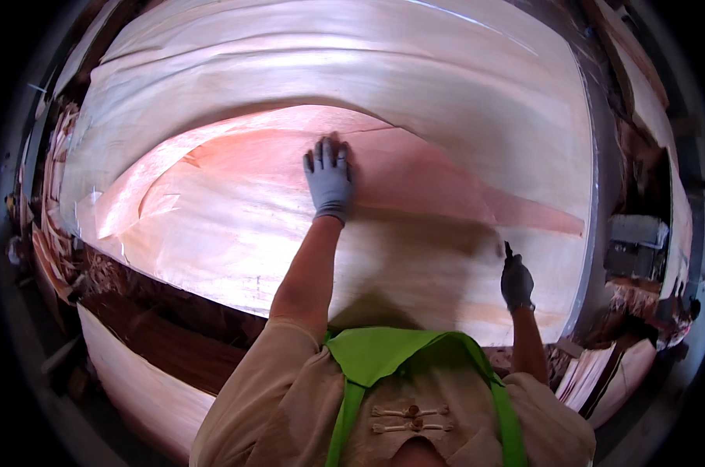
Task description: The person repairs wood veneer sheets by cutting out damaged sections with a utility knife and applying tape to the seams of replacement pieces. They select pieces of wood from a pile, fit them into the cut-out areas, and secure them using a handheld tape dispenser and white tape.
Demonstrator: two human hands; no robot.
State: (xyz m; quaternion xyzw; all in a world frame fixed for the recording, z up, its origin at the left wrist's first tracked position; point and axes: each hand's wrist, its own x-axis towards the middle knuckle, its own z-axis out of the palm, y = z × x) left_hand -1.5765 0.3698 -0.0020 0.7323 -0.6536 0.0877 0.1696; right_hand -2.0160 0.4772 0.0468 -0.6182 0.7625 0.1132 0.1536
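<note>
My left hand point(329, 180), in a grey glove, lies flat with spread fingers on a thin pinkish veneer piece point(422, 175). The piece has an arched far edge, a split near its top and a curled left end. It rests on a large pale veneer sheet point(477, 93), with a narrow pinkish strip point(535, 214) reaching right from it. My right hand point(516, 282), in a dark glove, is closed over the right part of the sheet. A small dark tip sticks up from it; whether that is a finger or a tool cannot be made out.
Broken veneer scraps point(56, 171) lie along the left side. At the lower left stands another pale stack of sheets point(126, 373). A grey block-like object point(636, 241) sits beyond the dark right edge, and more layered sheets point(613, 373) are at the lower right.
</note>
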